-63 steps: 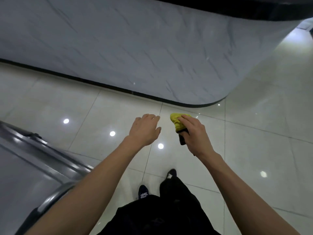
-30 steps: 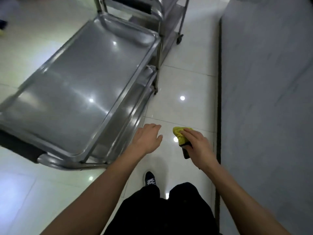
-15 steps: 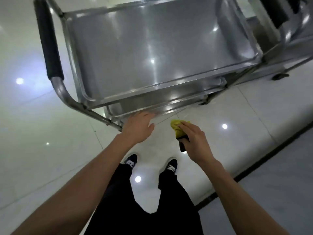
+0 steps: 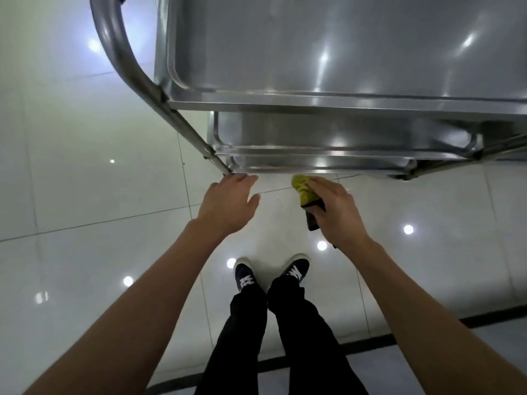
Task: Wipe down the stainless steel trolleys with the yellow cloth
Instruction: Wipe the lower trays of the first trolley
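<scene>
The right hand (image 4: 339, 212) gripped a yellow cloth (image 4: 303, 189) near the trolley (image 4: 328, 105); the left hand (image 4: 228, 203) reached out, fingers relaxed.

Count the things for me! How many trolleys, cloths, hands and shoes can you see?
Trolley: 1
Yellow cloth: 1
Hands: 2, the left hand and the right hand, which holds the cloth
Shoes: 2, one and the other
Total: 6
</scene>
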A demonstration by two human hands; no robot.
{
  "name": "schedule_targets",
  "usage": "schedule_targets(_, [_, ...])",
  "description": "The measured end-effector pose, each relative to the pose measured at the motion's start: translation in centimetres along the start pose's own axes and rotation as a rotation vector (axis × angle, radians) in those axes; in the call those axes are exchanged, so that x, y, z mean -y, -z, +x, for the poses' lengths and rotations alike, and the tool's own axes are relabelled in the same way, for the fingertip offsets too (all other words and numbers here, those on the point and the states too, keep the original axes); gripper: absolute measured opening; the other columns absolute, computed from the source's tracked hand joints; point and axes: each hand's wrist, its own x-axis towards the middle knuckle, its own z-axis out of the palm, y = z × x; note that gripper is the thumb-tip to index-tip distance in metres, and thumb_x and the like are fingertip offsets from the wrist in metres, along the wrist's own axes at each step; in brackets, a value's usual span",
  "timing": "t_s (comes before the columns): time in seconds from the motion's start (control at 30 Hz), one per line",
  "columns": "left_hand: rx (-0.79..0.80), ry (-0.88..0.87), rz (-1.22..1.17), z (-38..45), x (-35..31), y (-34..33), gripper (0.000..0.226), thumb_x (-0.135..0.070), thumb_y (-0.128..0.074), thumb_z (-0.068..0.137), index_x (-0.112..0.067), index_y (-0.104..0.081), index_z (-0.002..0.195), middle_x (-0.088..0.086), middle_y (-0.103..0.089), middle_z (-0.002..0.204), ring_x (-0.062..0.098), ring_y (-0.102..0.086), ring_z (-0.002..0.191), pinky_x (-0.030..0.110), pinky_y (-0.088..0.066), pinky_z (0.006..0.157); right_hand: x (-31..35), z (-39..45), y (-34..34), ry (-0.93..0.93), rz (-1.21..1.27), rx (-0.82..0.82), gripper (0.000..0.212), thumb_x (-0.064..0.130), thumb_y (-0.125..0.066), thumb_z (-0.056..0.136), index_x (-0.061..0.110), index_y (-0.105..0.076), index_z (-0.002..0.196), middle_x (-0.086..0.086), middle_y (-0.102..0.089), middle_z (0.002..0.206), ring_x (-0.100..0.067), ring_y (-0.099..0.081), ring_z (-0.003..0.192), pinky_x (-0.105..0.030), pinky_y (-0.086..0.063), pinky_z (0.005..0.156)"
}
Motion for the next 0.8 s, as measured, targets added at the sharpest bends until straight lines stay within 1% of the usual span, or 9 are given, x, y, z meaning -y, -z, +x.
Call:
schedule_targets(0.07, [-0.048, 0.005, -0.013, 1.3, 1.2, -1.2, 0.046, -0.039, -0.047, 0.099, -0.023, -0.047, 0.143, -0.001, -0.055, 0.141, 0.024, -0.05, 0.128, 0.045, -0.045, 0.099, -0.4, 1.4, -1.5, 0.047, 0.003, 0.008, 0.052, 0.008, -0.068, 0.089, 0.017, -0.056, 0.139, -0.002, -0.054, 0.144, -0.028, -0.05, 0.128, -0.051, -0.043, 0.105])
schedule_targets(0.17, [-0.115, 0.02, -0.016, 3.9, 2.7, -2.8, 0.043, -0.037, -0.049, 0.098, -0.021, -0.052, 0.138, 0.0, -0.059, 0.134, 0.026, -0.053, 0.123, 0.044, -0.045, 0.095, -1.2, 4.6, -3.6, 0.095, -0.024, 0.008, 0.052, 0.011, -0.065, 0.091, 0.023, -0.053, 0.141, 0.002, -0.054, 0.142, -0.025, -0.049, 0.127, -0.05, -0.042, 0.105])
schedule_targets(0.27, [-0.191, 0.028, -0.001, 6.6, 4.2, -4.3, 0.04, -0.033, -0.051, 0.095, -0.021, -0.055, 0.134, 0.0, -0.063, 0.126, 0.026, -0.057, 0.116, 0.043, -0.048, 0.091, -1.8, 8.3, -5.5, 0.137, -0.026, -0.042, 0.051, 0.014, -0.066, 0.092, 0.023, -0.053, 0.141, 0.0, -0.055, 0.14, -0.026, -0.051, 0.125, -0.05, -0.044, 0.105])
schedule_targets(0.33, [-0.233, 0.037, 0.015, 8.3, 5.1, -5.5, 0.037, -0.032, -0.052, 0.094, -0.021, -0.057, 0.13, -0.001, -0.064, 0.122, 0.027, -0.058, 0.112, 0.042, -0.049, 0.089, -2.3, 10.9, -6.8, 0.186, -0.021, -0.076, 0.052, 0.012, -0.066, 0.091, 0.025, -0.053, 0.14, 0.001, -0.055, 0.141, -0.026, -0.05, 0.126, -0.049, -0.043, 0.106])
schedule_targets(0.43, [-0.276, 0.07, 0.032, 10.4, 6.9, -7.2, 0.041, -0.032, -0.054, 0.094, -0.02, -0.056, 0.133, 0.001, -0.062, 0.129, 0.028, -0.056, 0.118, 0.044, -0.048, 0.093, -3.1, 14.4, -8.8, 0.231, -0.002, -0.122, 0.051, 0.014, -0.066, 0.09, 0.024, -0.054, 0.139, 0.001, -0.054, 0.142, -0.026, -0.047, 0.129, -0.05, -0.04, 0.108])
schedule_targets(0.53, [-0.297, 0.113, 0.051, 11.8, 8.7, -9.0, 0.043, -0.033, -0.054, 0.095, -0.018, -0.055, 0.136, 0.003, -0.06, 0.132, 0.028, -0.054, 0.122, 0.046, -0.046, 0.095, -3.6, 16.9, -11.0, 0.282, -0.032, -0.199, 0.05, 0.013, -0.069, 0.087, 0.017, -0.057, 0.136, -0.004, -0.054, 0.142, -0.033, -0.048, 0.128, -0.052, -0.039, 0.108])
schedule_targets(0.63, [-0.332, 0.113, 0.079, 12.9, 9.7, -10.3, 0.043, -0.031, -0.052, 0.097, -0.017, -0.053, 0.137, 0.003, -0.06, 0.132, 0.028, -0.056, 0.119, 0.046, -0.048, 0.092, -4.2, 19.1, -12.7, 0.313, -0.09, -0.285, 0.049, 0.011, -0.067, 0.087, 0.015, -0.059, 0.135, -0.008, -0.055, 0.141, -0.036, -0.049, 0.126, -0.05, -0.038, 0.108])
schedule_targets(0.7, [-0.38, 0.108, 0.107, 13.6, 10.3, -10.9, 0.041, -0.031, -0.051, 0.098, -0.018, -0.054, 0.137, 0.003, -0.061, 0.13, 0.029, -0.058, 0.117, 0.046, -0.051, 0.091, -4.4, 20.6, -13.4, 0.304, -0.127, -0.311, 0.048, 0.014, -0.065, 0.089, 0.016, -0.058, 0.136, -0.006, -0.052, 0.144, -0.035, -0.046, 0.13, -0.047, -0.035, 0.111])
schedule_targets(0.8, [-0.446, 0.102, 0.176, 14.8, 10.9, -11.9, 0.031, -0.03, -0.05, 0.097, -0.016, -0.063, 0.121, 0.004, -0.065, 0.117, 0.027, -0.062, 0.105, 0.043, -0.052, 0.085, -5.0, 22.2, -14.9, 0.284, -0.197, -0.293, 0.051, 0.024, -0.064, 0.091, 0.022, -0.052, 0.141, -0.003, -0.044, 0.151, -0.031, -0.039, 0.137, -0.045, -0.032, 0.113])
